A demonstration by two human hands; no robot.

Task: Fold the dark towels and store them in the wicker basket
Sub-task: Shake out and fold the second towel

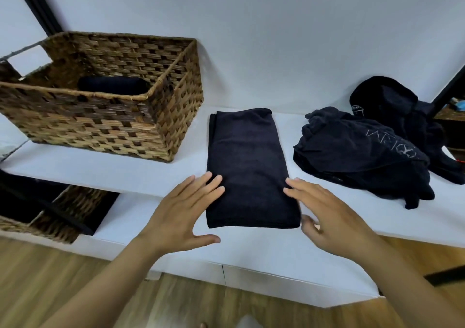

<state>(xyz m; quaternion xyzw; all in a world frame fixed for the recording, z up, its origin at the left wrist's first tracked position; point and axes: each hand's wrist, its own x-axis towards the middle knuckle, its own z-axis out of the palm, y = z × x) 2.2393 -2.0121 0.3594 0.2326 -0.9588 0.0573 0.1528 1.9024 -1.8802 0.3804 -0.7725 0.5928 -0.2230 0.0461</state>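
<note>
A dark towel (pixel 247 166) lies folded into a long rectangle on the white shelf (pixel 156 174), its near end hanging over the front edge. My left hand (pixel 183 214) is spread at the towel's near left side, fingertips touching its edge. On the other side my right hand (pixel 324 217) is spread too, fingertips at the near right edge. Neither hand grips anything. The wicker basket (pixel 105 123) stands at the left of the shelf with one folded dark towel (pixel 113 86) inside. A heap of unfolded dark towels (pixel 364 151) lies to the right.
Another crumpled dark cloth (pixel 387 101) sits behind the heap near a black post (pixel 448 93). A second wicker basket (pixel 63 214) sits on a lower level at the left. White wall behind, wooden floor (pixel 75 290) below.
</note>
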